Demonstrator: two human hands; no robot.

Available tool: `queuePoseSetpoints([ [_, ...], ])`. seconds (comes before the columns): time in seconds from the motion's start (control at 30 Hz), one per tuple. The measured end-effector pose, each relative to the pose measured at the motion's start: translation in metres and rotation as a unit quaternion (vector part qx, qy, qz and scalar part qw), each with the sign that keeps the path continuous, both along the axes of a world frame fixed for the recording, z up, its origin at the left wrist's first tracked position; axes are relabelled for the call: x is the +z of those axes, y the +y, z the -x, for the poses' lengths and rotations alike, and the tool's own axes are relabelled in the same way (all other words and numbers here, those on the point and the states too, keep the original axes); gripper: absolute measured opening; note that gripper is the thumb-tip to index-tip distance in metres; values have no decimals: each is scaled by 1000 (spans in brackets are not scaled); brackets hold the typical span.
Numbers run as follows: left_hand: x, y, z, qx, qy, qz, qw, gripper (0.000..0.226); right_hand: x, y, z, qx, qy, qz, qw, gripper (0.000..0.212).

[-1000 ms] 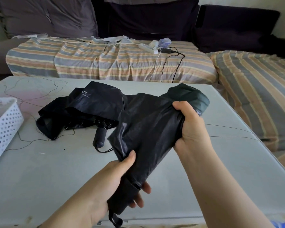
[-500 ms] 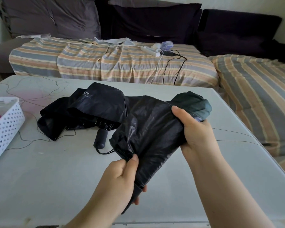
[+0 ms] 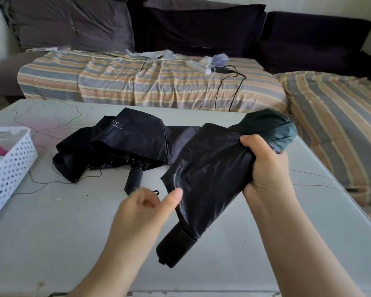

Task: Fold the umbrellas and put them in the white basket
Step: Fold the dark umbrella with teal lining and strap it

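Observation:
My right hand [image 3: 266,168] grips a collapsed umbrella [image 3: 208,176], black inside and dark green outside, near its upper end; the black handle points down toward me above the table. My left hand [image 3: 146,209] is just left of the canopy, off the fabric, its fingers loosely curled and its thumb close to the cloth's edge. A second black umbrella [image 3: 120,142] marked "UV" lies loosely bunched on the table behind, its handle toward me. The white perforated basket [image 3: 11,168] stands at the left edge with something pink inside.
The grey table [image 3: 62,232] has thin dark threads lying on it. Behind it is a sofa [image 3: 159,86] with a striped cover, dark cushions, a white power strip [image 3: 198,67] and cables. A striped seat continues on the right.
My left hand has let go of the umbrella's lower canopy and moved slightly left. The handle, covered by that hand before, now shows. My right hand keeps its grip.

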State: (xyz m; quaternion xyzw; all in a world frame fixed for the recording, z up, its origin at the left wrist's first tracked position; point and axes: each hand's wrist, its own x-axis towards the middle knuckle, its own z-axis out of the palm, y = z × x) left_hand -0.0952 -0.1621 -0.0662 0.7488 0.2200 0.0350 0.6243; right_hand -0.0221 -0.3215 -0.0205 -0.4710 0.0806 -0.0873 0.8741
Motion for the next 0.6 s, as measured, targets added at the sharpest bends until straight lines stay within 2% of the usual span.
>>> queuePoseSetpoints([
  [0.03, 6, 1, 6, 13, -52, -46, 998, 55, -1, 2, 1, 9, -3, 4, 1000, 20],
  [0.1, 13, 5, 12, 12, -104, -28, 994, 54, -2, 5, 3, 26, -2, 8, 1000, 21],
  [0.27, 5, 9, -4, 7, -84, 59, 995, 15, -7, 8, 2, 40, 9, 5, 999, 24],
  [0.37, 3, 15, -6, -20, -78, 87, 993, 28, -13, 6, -2, 46, 47, 4, 998, 30],
  [0.43, 5, 21, -5, -73, -81, 97, 989, 37, -15, 4, -5, 53, 75, -9, 996, 39],
  [0.5, 7, 22, -3, -125, -87, 65, 986, 30, -16, 2, -7, 63, 81, -31, 994, 47],
  [0.6, 6, 19, -2, -113, -102, 53, 987, 16, -17, 3, -8, 68, 75, -39, 994, 58],
])
